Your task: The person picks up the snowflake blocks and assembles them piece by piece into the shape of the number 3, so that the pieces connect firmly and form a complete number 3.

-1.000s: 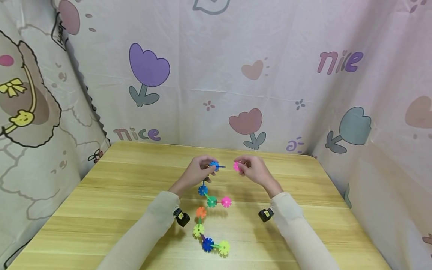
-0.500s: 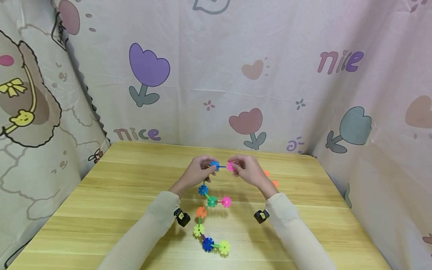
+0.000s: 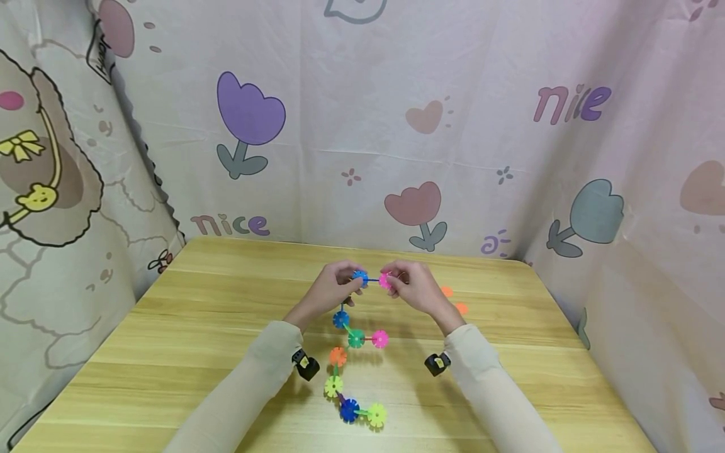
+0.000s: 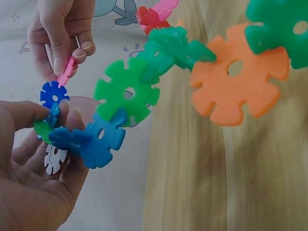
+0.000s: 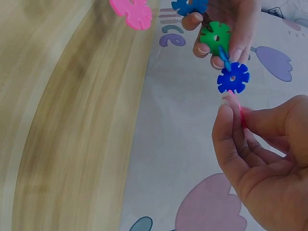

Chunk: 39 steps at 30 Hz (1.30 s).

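Observation:
My left hand (image 3: pixel 325 290) holds one end of a chain of notched plastic snowflake discs. A light blue disc (image 3: pixel 360 277) sits between its thumb and fingers. From there a dark blue disc (image 5: pixel 233 77) sticks out to the right. My right hand (image 3: pixel 421 286) pinches a pink disc (image 4: pixel 67 72) between thumb and fingers, its edge meeting the dark blue disc's edge. How deep the slots engage cannot be told. In the left wrist view, the chain runs on through a blue disc (image 4: pixel 101 142), a light green disc (image 4: pixel 115 91) and an orange disc (image 4: pixel 226 98).
The chain hangs over the wooden table (image 3: pixel 538 377), with a pink disc (image 3: pixel 380 339) on a side branch and a yellow disc (image 3: pixel 376 415) at its near end. Two orange pieces (image 3: pixel 462 308) lie beyond my right wrist. A patterned curtain (image 3: pixel 351 126) stands behind the table.
My right hand has moved left, bringing the pink disc against the disc that sticks out from my left hand. Two orange pieces have come into sight behind it. My left hand stays put.

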Tool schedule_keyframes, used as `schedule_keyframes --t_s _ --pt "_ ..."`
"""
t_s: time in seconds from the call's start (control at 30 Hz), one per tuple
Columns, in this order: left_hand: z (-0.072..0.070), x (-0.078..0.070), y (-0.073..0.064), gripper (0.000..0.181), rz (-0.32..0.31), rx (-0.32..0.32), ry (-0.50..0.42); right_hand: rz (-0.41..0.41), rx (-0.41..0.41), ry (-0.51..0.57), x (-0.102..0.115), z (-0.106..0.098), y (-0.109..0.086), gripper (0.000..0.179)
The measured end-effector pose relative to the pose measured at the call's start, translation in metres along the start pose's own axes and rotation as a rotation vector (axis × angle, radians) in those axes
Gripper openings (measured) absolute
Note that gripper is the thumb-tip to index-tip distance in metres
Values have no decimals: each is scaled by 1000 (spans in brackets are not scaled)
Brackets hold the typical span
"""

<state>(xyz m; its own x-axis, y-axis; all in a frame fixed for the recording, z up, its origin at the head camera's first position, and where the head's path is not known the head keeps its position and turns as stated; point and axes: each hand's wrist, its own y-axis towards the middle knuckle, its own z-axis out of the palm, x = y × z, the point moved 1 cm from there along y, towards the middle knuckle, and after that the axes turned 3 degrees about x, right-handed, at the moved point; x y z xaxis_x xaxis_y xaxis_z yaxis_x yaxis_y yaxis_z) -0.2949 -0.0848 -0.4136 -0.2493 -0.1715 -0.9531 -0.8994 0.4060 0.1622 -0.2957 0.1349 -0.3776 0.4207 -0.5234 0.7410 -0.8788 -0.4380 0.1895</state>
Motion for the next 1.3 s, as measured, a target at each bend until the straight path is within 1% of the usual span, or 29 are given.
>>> schedule_keyframes --t_s 0.23,0.47,0.63,0.77,0.9,1.07,1.3 --pt "1 -1 -1 22 -3 -1 6 -10 -3 -11 1 0 0 17" --pt "4 -2 0 21 -10 -2 23 -1 -6 11 0 2 0 16" --pt "6 -4 2 20 -24 -13 22 24 -59 37 -1 4 -1 14" --pt "7 -6 5 20 -51 -29 19 44 -108 95 -3 6 0 13" --pt "7 -7 6 21 -47 -24 16 47 -130 120 -4 7 2 12" --pt "7 -4 5 21 -28 -9 0 31 -107 97 -2 6 3 13" --pt "5 -5 6 21 6 30 -9 28 -77 63 -3 2 3 15"
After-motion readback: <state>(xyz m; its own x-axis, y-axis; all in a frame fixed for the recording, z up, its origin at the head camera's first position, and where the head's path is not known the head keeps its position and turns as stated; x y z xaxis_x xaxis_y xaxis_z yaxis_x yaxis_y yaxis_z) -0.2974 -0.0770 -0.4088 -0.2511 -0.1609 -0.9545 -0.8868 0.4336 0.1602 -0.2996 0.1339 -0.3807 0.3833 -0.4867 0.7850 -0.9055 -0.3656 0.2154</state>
